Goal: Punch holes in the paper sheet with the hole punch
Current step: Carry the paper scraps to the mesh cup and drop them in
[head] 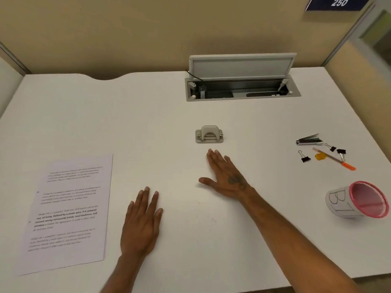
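Both hands are flat and empty on the desk [190, 106], the right hand [225, 176] just short of the hole punch [209, 134] toward the back edge, while the paper sheet [67, 212] lies lengthwise by the left edge, nearer the left hand [141, 225].

Grey hole punch [209, 134], white printed paper sheet [67, 210], pink-rimmed cup [359, 200], white desk [148, 115].

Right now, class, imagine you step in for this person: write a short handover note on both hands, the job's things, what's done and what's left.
Left hand: flat on the desk, empty.
Right hand: open, empty, fingertips just short of the hole punch.
Paper sheet: lying flat at the desk's left, apart from the punch.
Done: nothing; no holes visible.
Left: bring sheet and punch together, slide the edge in, press.
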